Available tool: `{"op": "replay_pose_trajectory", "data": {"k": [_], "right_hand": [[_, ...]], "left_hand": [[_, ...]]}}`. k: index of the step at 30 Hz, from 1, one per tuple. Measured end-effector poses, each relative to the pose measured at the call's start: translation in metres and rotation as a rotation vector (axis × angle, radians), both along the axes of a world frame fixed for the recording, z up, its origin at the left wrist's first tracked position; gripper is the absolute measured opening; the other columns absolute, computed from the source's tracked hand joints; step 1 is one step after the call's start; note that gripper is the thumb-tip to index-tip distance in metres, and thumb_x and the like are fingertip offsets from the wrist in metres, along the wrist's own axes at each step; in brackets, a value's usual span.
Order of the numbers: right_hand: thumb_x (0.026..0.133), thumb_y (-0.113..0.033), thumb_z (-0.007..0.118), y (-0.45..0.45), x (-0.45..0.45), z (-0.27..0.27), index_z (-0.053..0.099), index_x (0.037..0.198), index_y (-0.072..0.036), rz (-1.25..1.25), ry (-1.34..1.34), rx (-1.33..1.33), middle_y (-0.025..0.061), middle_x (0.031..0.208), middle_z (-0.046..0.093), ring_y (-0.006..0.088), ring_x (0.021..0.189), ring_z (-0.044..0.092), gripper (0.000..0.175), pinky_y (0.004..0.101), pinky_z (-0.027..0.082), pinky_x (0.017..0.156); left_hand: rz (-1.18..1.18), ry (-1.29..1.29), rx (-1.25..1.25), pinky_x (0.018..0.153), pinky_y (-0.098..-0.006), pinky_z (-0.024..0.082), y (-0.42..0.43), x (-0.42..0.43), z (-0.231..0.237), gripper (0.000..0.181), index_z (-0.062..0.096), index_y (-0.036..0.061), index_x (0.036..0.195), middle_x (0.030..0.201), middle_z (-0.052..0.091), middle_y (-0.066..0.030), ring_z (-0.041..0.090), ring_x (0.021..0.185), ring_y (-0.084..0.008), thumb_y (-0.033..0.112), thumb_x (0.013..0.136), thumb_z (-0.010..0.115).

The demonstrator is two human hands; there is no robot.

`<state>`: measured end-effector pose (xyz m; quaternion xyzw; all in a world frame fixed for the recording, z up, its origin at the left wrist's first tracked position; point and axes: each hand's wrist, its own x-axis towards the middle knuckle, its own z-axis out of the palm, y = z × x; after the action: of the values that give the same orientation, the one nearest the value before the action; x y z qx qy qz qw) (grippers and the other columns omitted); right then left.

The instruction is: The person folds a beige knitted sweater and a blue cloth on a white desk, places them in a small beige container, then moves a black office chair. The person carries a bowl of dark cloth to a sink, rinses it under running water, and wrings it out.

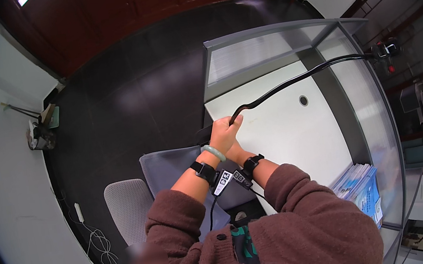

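Observation:
My left hand (pixel 224 132), with a pale green bangle at its wrist, is closed around the near end of a long black wavy rod (pixel 282 87). The rod reaches over the white desk (pixel 284 130) and across the partition to a small dark device with red parts (pixel 386 51). My right hand (pixel 235 151) is just below and behind the left one. Its fingers are mostly hidden, so its hold cannot be made out. Both wrists wear black straps with small cabled modules.
Grey mesh chairs (pixel 129 208) stand at the lower left, close to my arms. A framed, ribbed partition (pixel 368 110) borders the desk. Booklets (pixel 359 186) are stacked at the lower right. A loose white cable (pixel 101 244) and a bin (pixel 41 136) are by the left wall.

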<state>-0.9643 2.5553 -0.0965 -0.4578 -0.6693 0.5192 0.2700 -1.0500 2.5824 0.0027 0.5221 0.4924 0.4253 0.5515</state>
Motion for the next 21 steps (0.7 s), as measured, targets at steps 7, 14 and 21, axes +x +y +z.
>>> {"op": "replay_pose_trajectory", "data": {"k": [7, 14, 21], "right_hand": [[0.077, -0.017, 0.066, -0.014, -0.007, 0.0, 0.052, 0.112, -0.002, 0.044, 0.058, 0.01, 0.0165, 0.104, 0.062, 0.0298, 0.097, 0.059, 0.041, 0.0368, 0.046, 0.083], [0.073, -0.002, 0.057, -0.045, 0.009, 0.022, 0.045, 0.119, -0.002, -0.01, 0.09, -0.085, 0.0141, 0.106, 0.061, 0.0256, 0.101, 0.059, 0.048, 0.0365, 0.045, 0.087], [0.068, 0.003, 0.046, -0.065, 0.04, 0.044, 0.043, 0.125, -0.002, -0.225, 0.053, -0.128, 0.0138, 0.116, 0.055, 0.023, 0.112, 0.05, 0.057, 0.033, 0.039, 0.096]], "left_hand": [[0.044, -0.084, -0.061, 0.045, -0.0269, 0.024, -0.008, -0.009, 0.003, 0.047, 0.039, 0.0055, 0.056, 0.055, 0.033, 0.0071, 0.027, 0.053, -0.005, 0.033, 0.09, 0.057], [0.036, -0.14, -0.077, 0.043, -0.0273, 0.022, -0.013, -0.02, 0.033, 0.047, 0.039, 0.0061, 0.054, 0.052, 0.032, 0.0074, 0.026, 0.051, -0.0045, 0.031, 0.089, 0.057], [-0.035, -0.174, 0.063, 0.04, -0.0217, 0.022, -0.028, -0.021, 0.073, 0.04, 0.043, 0.0111, 0.058, 0.052, 0.037, 0.0075, 0.03, 0.045, -0.0017, 0.029, 0.091, 0.056]]}}
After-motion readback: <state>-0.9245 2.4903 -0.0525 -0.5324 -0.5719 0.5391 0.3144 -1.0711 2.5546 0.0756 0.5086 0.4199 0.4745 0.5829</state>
